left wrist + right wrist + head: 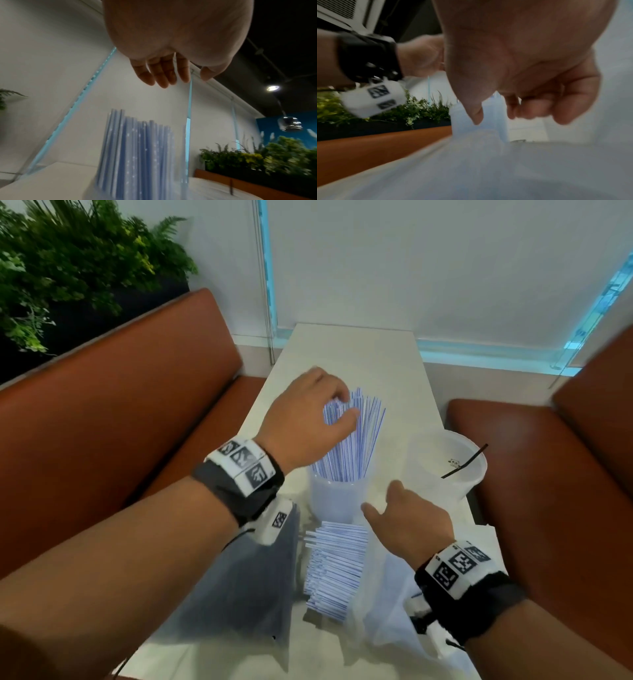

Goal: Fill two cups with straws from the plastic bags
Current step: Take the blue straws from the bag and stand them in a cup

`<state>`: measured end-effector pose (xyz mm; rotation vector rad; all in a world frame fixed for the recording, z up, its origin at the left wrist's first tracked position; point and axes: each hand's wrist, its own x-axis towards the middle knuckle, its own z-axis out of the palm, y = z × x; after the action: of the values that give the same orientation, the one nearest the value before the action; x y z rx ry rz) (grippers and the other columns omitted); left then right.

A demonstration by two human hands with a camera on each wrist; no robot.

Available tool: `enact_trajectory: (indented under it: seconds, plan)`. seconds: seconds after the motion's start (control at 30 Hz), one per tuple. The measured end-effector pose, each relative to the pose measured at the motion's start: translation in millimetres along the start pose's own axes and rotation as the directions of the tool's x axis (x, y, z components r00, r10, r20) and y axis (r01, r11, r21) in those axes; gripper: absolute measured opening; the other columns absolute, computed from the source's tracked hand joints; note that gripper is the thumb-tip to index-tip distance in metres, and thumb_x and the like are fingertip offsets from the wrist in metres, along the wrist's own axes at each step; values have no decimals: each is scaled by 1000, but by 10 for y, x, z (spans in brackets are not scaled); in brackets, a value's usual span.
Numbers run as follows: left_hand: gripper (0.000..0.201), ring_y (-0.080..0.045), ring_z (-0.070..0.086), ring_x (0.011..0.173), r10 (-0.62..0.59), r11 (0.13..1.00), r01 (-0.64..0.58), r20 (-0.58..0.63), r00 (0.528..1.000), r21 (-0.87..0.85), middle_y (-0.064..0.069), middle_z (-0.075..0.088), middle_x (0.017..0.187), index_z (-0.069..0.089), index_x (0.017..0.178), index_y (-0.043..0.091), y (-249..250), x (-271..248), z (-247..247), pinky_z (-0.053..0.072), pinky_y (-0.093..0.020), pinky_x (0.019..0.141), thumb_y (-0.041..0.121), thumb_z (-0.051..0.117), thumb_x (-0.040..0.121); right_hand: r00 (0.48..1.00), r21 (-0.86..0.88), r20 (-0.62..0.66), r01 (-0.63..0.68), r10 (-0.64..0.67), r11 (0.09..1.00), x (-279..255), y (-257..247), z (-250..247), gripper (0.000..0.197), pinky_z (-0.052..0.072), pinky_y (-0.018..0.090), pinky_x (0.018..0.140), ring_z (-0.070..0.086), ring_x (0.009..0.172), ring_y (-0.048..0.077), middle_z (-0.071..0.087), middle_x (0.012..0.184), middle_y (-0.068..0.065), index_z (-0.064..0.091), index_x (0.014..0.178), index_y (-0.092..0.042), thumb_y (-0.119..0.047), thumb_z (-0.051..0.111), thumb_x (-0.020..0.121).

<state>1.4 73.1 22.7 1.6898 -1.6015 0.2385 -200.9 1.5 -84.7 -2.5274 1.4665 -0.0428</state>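
A: Head view. Near cup (337, 498), mid-table (356, 344), carries fanned straws (356, 436); left hand (308, 409) over their tops, probably levelling. Second cup (445, 467) at the right edge: one dark straw.

B: Left wrist view?

A: Fingers (161, 73) straight, loosely spread above the tips, gripping nothing.

B: Right wrist view?

A: Blurred. Right hand (522, 75) loosely curled, empty, over the plastic bags (387, 604) near the front edge.
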Motion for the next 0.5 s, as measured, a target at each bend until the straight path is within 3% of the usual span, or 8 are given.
enact_trajectory:
  seconds: [0.03,0.1,0.13,0.2,0.27,0.3,0.4,0.5]
  plan:
    - [22,-9,53,79,23,1000,-22,39,999,-13,11,56,86,61,89,27,77,-111,19,42,-25,71,48,55,89,995,-67,78,-49,54,997,8,37,41,53,35,35,62,50,70,22,52,82,-7,38,100,-26,-77,33,84]
    - [24,-6,52,68,26,998,-40,296,955,40,11,55,75,55,78,30,174,-352,146,41,-27,60,48,48,92,985,-110,156,-55,72,992,5,58,122,59,34,33,59,49,65,18,50,76,-8,47,98,-24,-79,37,81]
    - [24,-4,52,67,6,995,-52,467,884,85,12,55,75,55,78,32,182,-474,247,41,-28,60,48,46,94,983,-98,173,-44,60,994,-1,53,152,52,32,30,56,49,62,15,50,72,-10,51,91,-24,-74,41,81]
    - [22,-9,58,80,-57,986,-77,731,680,148,12,61,91,65,94,33,149,-701,464,45,-31,69,46,48,98,984,-56,178,-13,23,998,0,37,179,36,28,26,51,49,60,13,50,70,-10,50,76,-24,-58,50,84]
    - [34,-20,61,103,-99,977,-106,840,533,183,2,62,117,66,123,24,110,-883,667,49,-37,84,44,49,101,984,-23,180,-3,7,1000,24,16,158,31,27,25,50,47,59,12,48,70,-8,44,70,-22,-45,57,87]
    - [39,-23,59,108,-98,975,-122,855,509,184,-2,60,123,63,130,20,105,-953,753,49,-38,88,43,50,101,982,7,190,-10,8,1000,41,7,145,30,27,24,49,46,59,11,49,71,-6,43,69,-22,-40,58,87]
    - [48,-28,55,113,-102,973,-129,854,510,194,-7,57,125,58,133,14,120,-1085,967,50,-42,93,47,53,98,973,135,231,-22,-10,991,69,2,131,27,30,27,51,49,64,16,51,74,-1,43,71,-17,-31,56,90]
    - [51,-28,54,114,-140,970,-97,842,522,222,-8,58,125,57,131,12,128,-1131,1103,46,-36,89,48,56,96,964,226,254,16,-75,974,51,23,135,25,32,31,58,52,74,21,54,81,1,49,80,-12,-32,52,95]
